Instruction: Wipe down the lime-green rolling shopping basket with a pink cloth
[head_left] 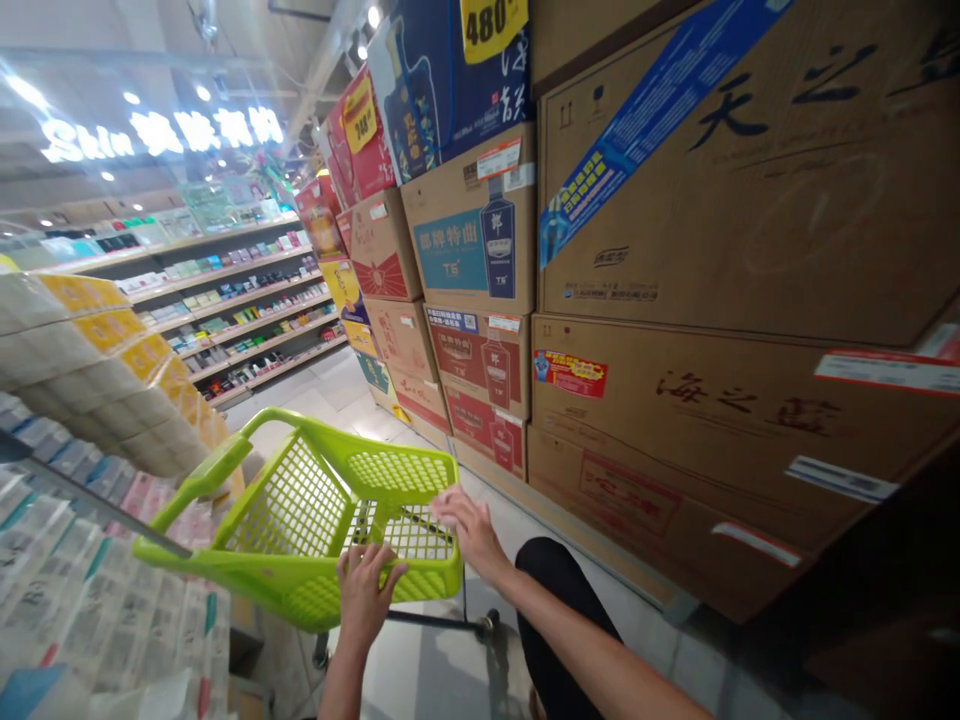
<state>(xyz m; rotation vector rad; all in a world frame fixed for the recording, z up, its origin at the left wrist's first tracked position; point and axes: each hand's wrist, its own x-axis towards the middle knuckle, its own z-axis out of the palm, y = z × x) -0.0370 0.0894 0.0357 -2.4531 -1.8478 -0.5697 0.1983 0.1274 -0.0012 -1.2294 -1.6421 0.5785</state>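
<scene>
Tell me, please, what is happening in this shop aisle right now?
A person holds a lime-green plastic shopping basket with both bare hands: the left hand grips its near rim, and the right hand rests on the rim's right corner. The basket looks empty and sits tilted. Stacked cardboard liquor cartons rise on the right, and wrapped tissue packs line the left.

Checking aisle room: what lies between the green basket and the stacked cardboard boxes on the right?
Head view: only bare pale floor lies between the green basket and the cardboard boxes.
</scene>
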